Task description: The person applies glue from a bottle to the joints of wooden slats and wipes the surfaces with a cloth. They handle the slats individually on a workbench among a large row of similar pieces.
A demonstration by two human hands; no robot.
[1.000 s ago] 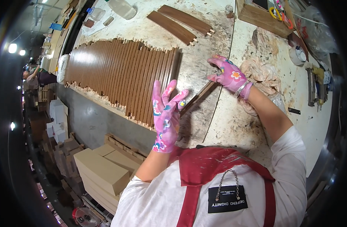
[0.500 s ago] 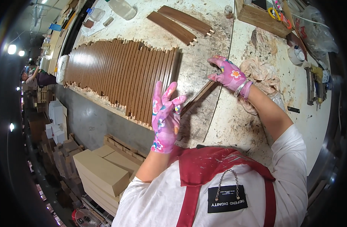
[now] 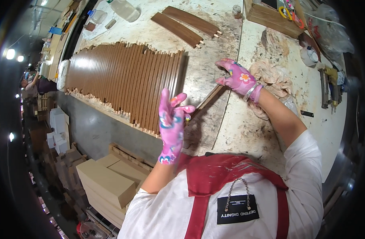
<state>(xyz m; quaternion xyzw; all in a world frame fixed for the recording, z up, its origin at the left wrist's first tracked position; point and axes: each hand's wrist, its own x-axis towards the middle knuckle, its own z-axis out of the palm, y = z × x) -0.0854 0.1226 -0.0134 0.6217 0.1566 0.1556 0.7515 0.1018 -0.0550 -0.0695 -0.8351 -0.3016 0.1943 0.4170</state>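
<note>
A narrow brown wooden slat slants between my two gloved hands, seen almost edge-on above the worktable. My left hand, in a pink flowered glove, is at its lower end; a few fingers stick out while the rest bend around the slat, partly hidden. At the upper end my right hand grips the slat in a matching glove, its fingers curved and the thumb beside the wood. To the left, a broad row of brown slats with pale dowels at their ends lies packed side by side.
Two loose slats lie at the back of the worktable. A crumpled cloth is right of my right hand, with a nail gun farther right. Scissors rest in a wooden box. Cardboard boxes are stacked lower left.
My left hand has turned slightly and its fingers have shifted along the slat's lower end. The right hand keeps its grip, and the whole view has drifted a little.
</note>
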